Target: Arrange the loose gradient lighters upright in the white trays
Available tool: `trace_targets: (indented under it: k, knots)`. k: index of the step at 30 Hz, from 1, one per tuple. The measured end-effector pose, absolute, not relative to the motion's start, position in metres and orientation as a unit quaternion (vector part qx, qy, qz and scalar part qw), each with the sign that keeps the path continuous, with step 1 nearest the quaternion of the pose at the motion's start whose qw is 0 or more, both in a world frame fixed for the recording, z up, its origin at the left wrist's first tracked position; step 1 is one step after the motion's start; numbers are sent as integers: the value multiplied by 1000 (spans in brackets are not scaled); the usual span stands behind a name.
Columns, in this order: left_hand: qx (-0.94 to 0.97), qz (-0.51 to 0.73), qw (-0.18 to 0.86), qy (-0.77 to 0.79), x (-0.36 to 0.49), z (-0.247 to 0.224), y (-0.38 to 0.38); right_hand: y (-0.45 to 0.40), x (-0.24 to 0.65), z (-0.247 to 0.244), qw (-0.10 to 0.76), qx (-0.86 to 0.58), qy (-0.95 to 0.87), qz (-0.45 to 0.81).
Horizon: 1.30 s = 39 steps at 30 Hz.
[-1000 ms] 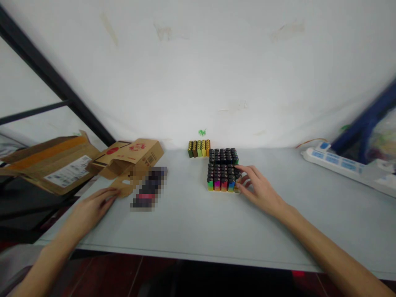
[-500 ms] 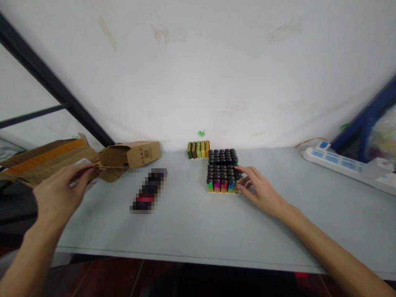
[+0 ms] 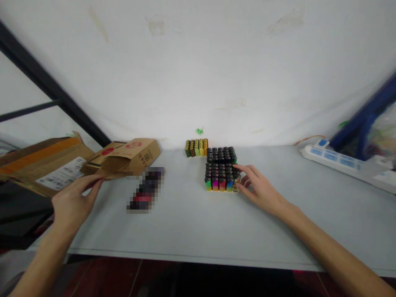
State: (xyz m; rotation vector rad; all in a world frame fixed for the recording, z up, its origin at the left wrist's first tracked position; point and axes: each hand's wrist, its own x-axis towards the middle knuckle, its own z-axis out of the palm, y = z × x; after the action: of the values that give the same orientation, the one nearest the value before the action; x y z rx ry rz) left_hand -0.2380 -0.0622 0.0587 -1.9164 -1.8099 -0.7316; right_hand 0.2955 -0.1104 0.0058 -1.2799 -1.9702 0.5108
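Observation:
My left hand (image 3: pixel 77 198) pinches the near flap of a small brown cardboard box (image 3: pixel 148 156), which lies on its side with its open end towards me. Several lighters with black tops and bright multicoloured bodies (image 3: pixel 219 181) stand upright in close rows at the middle of the table. At their front right corner is my right hand (image 3: pixel 260 187), its thumb and forefinger curled around a lighter (image 3: pixel 236 178) that is partly covered by the fingers. Just behind these rows stands a second block of black-topped lighters (image 3: pixel 221 153).
Yellow and green lighters (image 3: pixel 196 147) stand at the back by the wall. A blurred dark item (image 3: pixel 146 189) lies left of centre. On the far left is a larger opened carton (image 3: pixel 55 161) with a label. A white power strip (image 3: pixel 334 159) runs along the right side.
My left hand has moved right and slightly down, and the small box's flap has dropped with it, showing more of its top. My right hand stays at the lighters.

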Motion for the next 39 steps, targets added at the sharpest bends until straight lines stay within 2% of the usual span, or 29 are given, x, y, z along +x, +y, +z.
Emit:
trace_targets:
  k: [7,15,19,24,26,31,33,39]
  knots:
    - [-689,-256,157,-660,-246,39,-68,-110,296,6,358,-495,-767,196]
    - [-724,-188,83,-659,-253,24,-72,-107,295,3,383,-492,-754,206]
    - [-724,-199,102,-652,-245,34,-74,-104,295,-1,403,-492,-748,190]
    - [-716,-314,190,-593,-178,70,-87,-101,295,-3,411,-487,-743,206]
    - [-765,-340,150,-526,-137,77,-88,-99,295,-4,406,-479,-746,221]
    - [-895,-237,-51,-374,-35,54,-70,-93,299,-13,423,-466,-738,244]
    - [-908,-233,-105,-332,-7,40,-55,-89,301,-16,426,-464,-735,252]
    - [-895,-293,-184,-282,26,12,-23,-80,307,-16,418,-431,-761,245]
